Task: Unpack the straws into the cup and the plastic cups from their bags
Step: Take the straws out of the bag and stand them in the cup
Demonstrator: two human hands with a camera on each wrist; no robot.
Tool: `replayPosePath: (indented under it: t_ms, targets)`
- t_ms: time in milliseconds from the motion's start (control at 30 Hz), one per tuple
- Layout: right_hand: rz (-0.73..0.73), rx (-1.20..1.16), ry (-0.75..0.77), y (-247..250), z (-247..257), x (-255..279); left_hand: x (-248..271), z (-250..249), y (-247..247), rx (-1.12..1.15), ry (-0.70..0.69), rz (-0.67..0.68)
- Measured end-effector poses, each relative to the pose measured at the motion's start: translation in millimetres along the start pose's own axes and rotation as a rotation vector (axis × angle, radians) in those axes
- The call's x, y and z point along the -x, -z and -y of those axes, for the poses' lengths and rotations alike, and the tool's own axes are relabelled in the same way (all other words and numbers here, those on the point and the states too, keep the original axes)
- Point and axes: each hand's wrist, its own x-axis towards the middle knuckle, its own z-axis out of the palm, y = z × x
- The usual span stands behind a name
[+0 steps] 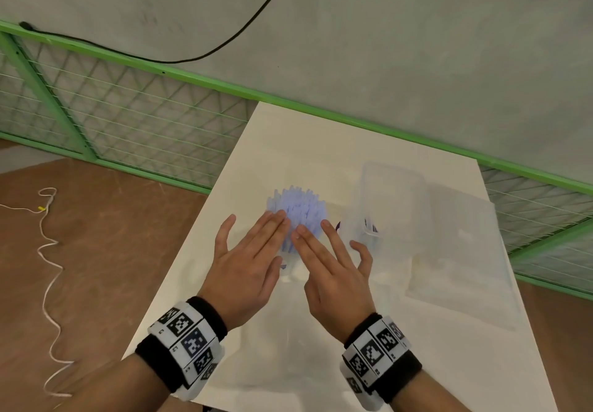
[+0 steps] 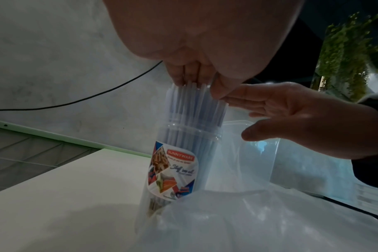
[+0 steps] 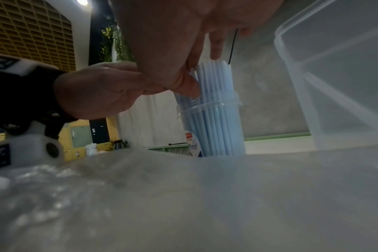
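A bunch of pale blue straws stands upright in a clear cup with a printed label on the white table. My left hand and right hand lie side by side with straight fingers, palms down, on the straw tops. In the left wrist view, the left fingertips touch the straw ends and the right hand reaches in from the right. The right wrist view shows the straws in the cup under both hands. Neither hand grips anything.
A clear rectangular plastic container stands just right of the cup. A flat translucent plastic bag lies further right, and crinkled plastic film lies close under my right wrist. A green mesh fence borders the table's far side.
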Motion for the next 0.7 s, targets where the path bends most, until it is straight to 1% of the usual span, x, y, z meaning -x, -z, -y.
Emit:
replayPosePath:
  t_ms: [67,133,200,267,333,433,500,533,600,633,700]
  targets:
    - [-0.041,-0.030,0.028,5.3,-0.2,-3.0,-2.1,0.2,1.7,0.059,0.028,-0.005]
    - [-0.093,-0.089,0.024,12.9,-1.8,-10.9,-7.0,2.3,2.7,0.139,0.103,-0.010]
    - [-0.082,-0.109,-0.008,16.5,-3.1,-16.4,-12.2,3.6,1.9,0.175,0.148,0.006]
    - [-0.006,-0.058,-0.008,13.2,-2.0,-16.2,-14.2,2.0,-0.5,0.146,0.112,0.032]
    - [0.018,-0.036,0.010,6.9,-4.1,-11.8,-13.7,1.1,-2.4,0.111,0.042,0.039]
    - [-0.038,-0.070,0.065,8.3,-14.9,-17.6,-22.5,8.0,3.1,0.127,-0.019,-0.042]
    - [-0.099,-0.159,0.108,14.3,-22.2,-27.8,-32.8,13.7,7.4,0.223,0.021,-0.084]
    - [-0.127,-0.227,0.100,16.9,-24.5,-33.8,-38.3,16.1,8.2,0.283,0.063,-0.075]
    - [-0.144,-0.339,0.004,19.8,-24.3,-43.6,-47.6,17.8,4.5,0.374,0.148,-0.002]
    - [-0.096,-0.366,-0.058,20.1,-22.3,-47.7,-51.2,17.2,1.1,0.396,0.176,0.055]
    - [0.091,-0.350,-0.115,15.4,-14.7,-51.4,-55.0,13.6,-5.6,0.400,0.179,0.171]
